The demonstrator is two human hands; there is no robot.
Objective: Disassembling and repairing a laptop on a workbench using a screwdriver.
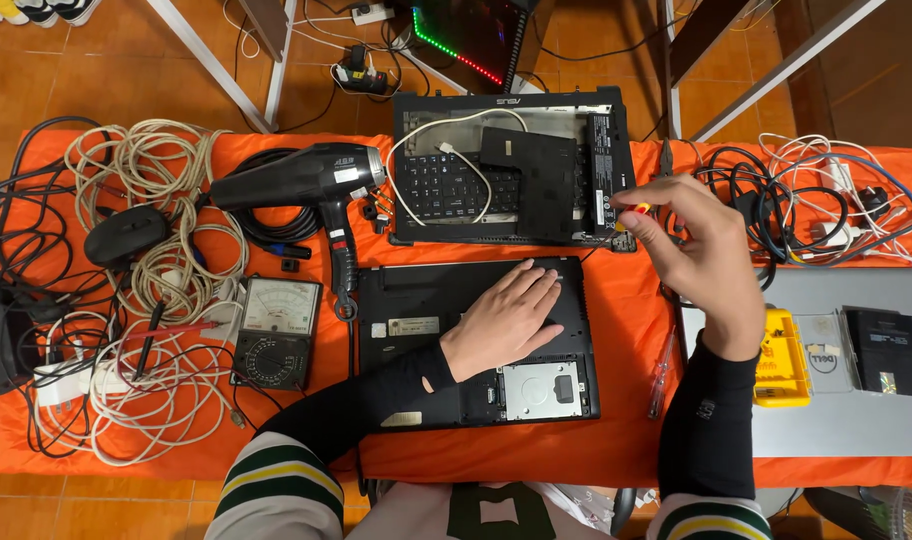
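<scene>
— On the black upturned laptop base (416, 320), where was the left hand (504, 318)?

— Flat on it, palm down, fingers spread loosely and gripping nothing. It pressed the plastic just above the open bay where a silver hard drive (544, 388) showed.

— And the right hand (698, 262)?

— Raised above the orange table cloth (631, 330), fingertips pinched together on a small red-and-yellow tool tip (637, 208); what kind of tool, I could not tell. It hovered by the right edge of a second opened black laptop (516, 165), whose keyboard lay exposed with a white cable (446, 150) looped over it.

— What lay around?

— Left of the base stood a black analogue multimeter (276, 332) and a black hair dryer (311, 185); farther left, tangled beige and white cables (151, 290) and a black computer mouse (124, 236). To the right, a closed silver laptop (836, 400) carried a yellow plastic case (784, 358), with more black cords (776, 215) behind.
</scene>
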